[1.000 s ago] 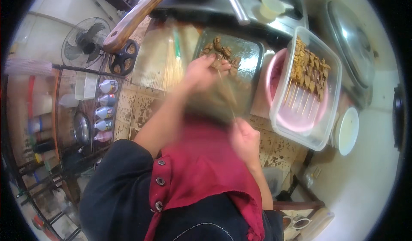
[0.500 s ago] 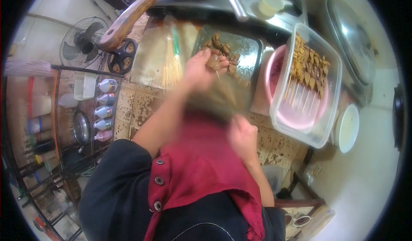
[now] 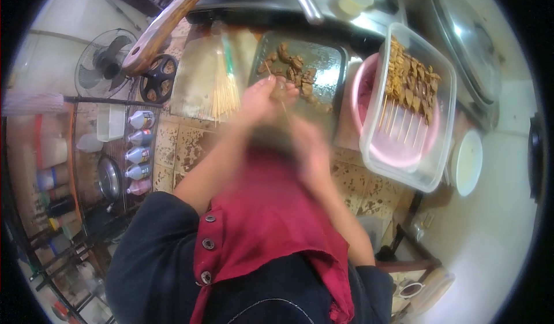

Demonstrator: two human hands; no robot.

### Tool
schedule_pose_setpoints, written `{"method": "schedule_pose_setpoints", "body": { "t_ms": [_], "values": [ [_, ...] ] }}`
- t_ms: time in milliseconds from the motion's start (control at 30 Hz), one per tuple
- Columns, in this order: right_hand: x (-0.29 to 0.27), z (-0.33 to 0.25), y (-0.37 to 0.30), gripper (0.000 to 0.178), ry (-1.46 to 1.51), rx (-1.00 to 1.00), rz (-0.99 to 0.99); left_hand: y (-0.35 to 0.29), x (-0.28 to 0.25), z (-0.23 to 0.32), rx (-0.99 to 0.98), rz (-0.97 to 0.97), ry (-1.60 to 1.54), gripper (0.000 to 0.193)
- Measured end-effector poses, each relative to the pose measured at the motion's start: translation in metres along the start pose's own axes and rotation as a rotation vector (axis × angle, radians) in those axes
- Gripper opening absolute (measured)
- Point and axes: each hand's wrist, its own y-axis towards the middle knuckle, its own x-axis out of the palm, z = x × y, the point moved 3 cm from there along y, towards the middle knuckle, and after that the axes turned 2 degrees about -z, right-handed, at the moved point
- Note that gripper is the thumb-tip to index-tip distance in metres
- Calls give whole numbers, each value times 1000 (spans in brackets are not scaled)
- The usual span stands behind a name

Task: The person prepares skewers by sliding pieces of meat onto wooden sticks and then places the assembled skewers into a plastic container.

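My left hand [image 3: 259,99] is closed around a brown piece of meat [image 3: 279,91] at the near edge of a metal tray. A thin wooden skewer [image 3: 284,109] runs through the meat, its tip showing beyond my fingers. At the skewer's lower end is my right hand [image 3: 311,151], closed on it but smeared by motion. More brown meat pieces [image 3: 295,70] lie in the tray [image 3: 334,58]. Left of the tray, a bundle of bare skewers [image 3: 224,96] with a green band rests on a pale board [image 3: 193,87].
To the right, a clear plastic container [image 3: 404,177] with several loaded skewers sits over a pink basin [image 3: 359,93]. A white bowl [image 3: 467,162] stands beside it. A wooden handle [image 3: 167,29] juts in at upper left, near a fan [image 3: 107,64]. Bottles [image 3: 139,153] line a rack at left.
My right hand has moved up and left, closer to my left hand. The skewer's tip now shows beyond my left fingers. The view has shifted slightly.
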Motion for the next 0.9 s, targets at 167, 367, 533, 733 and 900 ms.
{"method": "schedule_pose_setpoints", "body": {
  "t_ms": [167,367,533,733,900],
  "values": [
    [16,30,24,15,50,80,-18,2,1,-20,30,-23,44,26],
    [17,39,29,16,4,103,37,16,-6,-37,14,-139,90,28],
    [-11,53,13,20,-72,85,166,58,-4,-16,147,23,313,27],
    [-25,73,-18,21,281,441,216,144,-33,37,878,-144,1696,29],
    [-28,72,-27,21,274,453,202,169,-32,38,882,-443,1969,28]
  ]
}}
